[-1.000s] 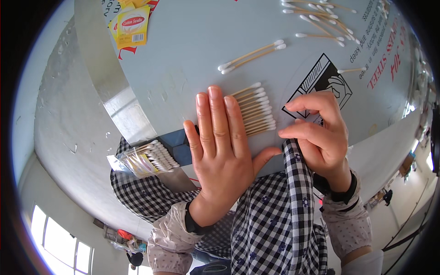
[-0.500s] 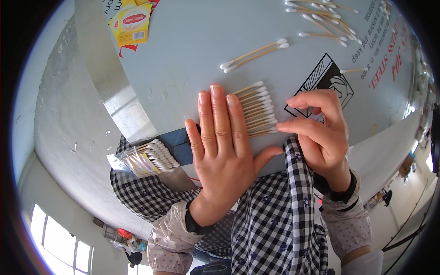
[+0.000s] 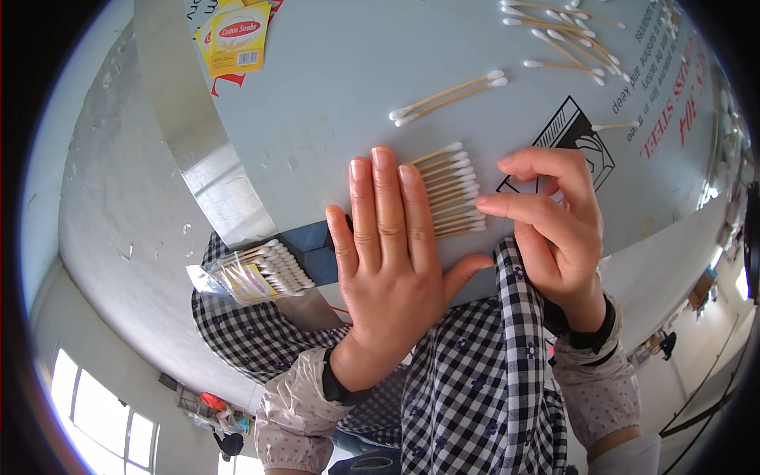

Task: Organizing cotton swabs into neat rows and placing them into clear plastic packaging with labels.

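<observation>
Lying flat, left hand (image 3: 389, 281) overlaps swab row (image 3: 454, 193); right hand (image 3: 566, 233) at tips (image 3: 470, 188), grip parted.

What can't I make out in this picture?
Head view:
Left ends of the cotton swab row: hidden by the left hand.
Loose swab pile: cut off by the upper edge.
Rear yellow packets: partly covered by the front packet.
Whether the right hand touches that row: gap too small.
</observation>
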Motion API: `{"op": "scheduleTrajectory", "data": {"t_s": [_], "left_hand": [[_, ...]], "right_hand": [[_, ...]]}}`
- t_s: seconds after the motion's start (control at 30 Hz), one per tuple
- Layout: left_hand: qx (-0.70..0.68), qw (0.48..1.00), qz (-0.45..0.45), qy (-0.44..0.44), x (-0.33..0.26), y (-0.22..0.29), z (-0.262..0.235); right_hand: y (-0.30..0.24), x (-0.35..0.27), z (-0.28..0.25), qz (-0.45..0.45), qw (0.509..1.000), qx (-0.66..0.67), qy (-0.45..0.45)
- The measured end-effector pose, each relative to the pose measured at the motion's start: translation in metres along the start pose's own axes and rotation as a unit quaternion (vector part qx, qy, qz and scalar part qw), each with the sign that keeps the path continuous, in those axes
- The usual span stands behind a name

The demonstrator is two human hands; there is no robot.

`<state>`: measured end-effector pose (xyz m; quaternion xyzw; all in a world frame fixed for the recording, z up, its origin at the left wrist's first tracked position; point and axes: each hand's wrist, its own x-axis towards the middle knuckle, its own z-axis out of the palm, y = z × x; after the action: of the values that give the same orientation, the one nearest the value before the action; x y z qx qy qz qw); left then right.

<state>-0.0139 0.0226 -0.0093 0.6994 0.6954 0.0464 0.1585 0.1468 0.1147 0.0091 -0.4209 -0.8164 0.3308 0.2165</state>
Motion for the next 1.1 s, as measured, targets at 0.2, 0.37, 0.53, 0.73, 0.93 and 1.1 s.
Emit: {"op": "scheduleTrajectory", "data": {"t_s": [0.2,0.37,0.53,0.73,0.93,1.1], "left_hand": [[-0.003,1.0,0.0,0.003,0.0,0.0,0.0],[-0.008,1.0,-0.014,0.004,0.001,0.002,-0.002],[-0.009,1.0,-0.028,0.006,0.002,0.003,-0.003],[-0.008,1.0,-0.027,0.011,0.001,0.002,-0.001],[-0.021,0.999,-0.026,0.015,0.001,0.003,-0.001],[-0.026,0.999,-0.029,0.02,0.0,0.002,0.0]], "right_hand": [[-0.001,0.002,0.002,0.001,1.0,-0.006,-0.001],[0.0,0.003,0.0,-0.001,1.0,-0.006,-0.007],[-0.001,0.007,0.002,-0.008,1.0,-0.01,0.0],[0.001,0.008,0.003,-0.017,1.0,-0.016,-0.016],[-0.001,0.011,0.004,-0.006,1.0,-0.006,0.004],[-0.001,0.012,0.007,0.007,1.0,0.0,-0.001]]}}
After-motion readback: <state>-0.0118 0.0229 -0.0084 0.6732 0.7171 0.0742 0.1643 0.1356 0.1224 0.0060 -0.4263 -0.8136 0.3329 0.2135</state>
